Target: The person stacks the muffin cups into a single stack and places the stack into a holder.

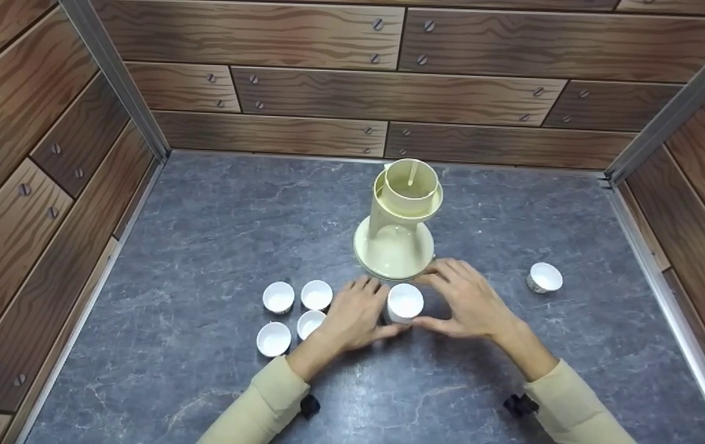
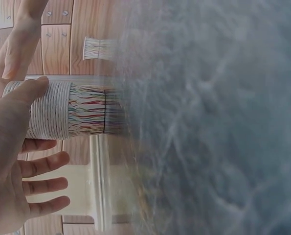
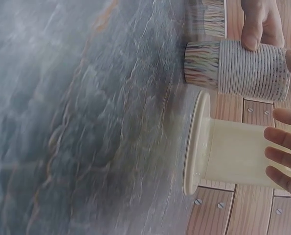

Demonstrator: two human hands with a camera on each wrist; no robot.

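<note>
Head view: cup stack (image 1: 405,302) stands on the tabletop (image 1: 235,203), holder (image 1: 392,251) between it and the far edge. Left hand (image 1: 352,317) and right hand (image 1: 469,303) flank it, fingers wide, not wrapped. Likely step: steadying it; lifting calls for a firmer grip.

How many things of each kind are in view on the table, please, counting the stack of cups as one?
Loose cups: 5
Stack of cups: 1
Cream stand: 1
Total: 7
</note>
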